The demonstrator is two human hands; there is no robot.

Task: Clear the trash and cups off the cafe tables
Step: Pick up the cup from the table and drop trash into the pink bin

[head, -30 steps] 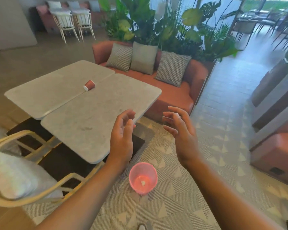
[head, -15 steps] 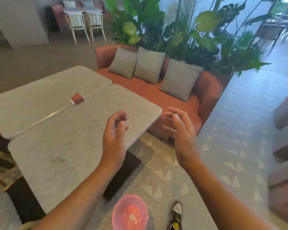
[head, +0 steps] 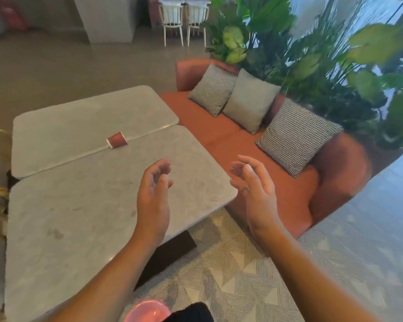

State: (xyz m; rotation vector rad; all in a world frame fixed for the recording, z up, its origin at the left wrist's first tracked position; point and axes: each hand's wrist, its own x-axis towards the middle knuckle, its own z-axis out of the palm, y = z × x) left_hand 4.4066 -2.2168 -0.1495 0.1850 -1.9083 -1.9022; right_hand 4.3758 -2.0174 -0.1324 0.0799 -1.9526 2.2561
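- Grey marble near tabletop (head: 79, 217) set edge to edge with far tabletop (head: 79, 119), narrow seam between.
- Beyond them, terracotta sofa (head: 193, 110) carrying a checked cushion (head: 213, 89), a plain grey cushion (head: 250, 99) and a second checked cushion (head: 296, 138).
- Dense green plants (head: 323, 77) behind the sofa, blurred daylight beyond.
- Underfoot, pale rug (head: 242, 275) patterned with triangles; brown-grey floor (head: 56, 73) farther off.
- At the back, white chairs (head: 172, 19) beside a grey pillar (head: 107, 17).
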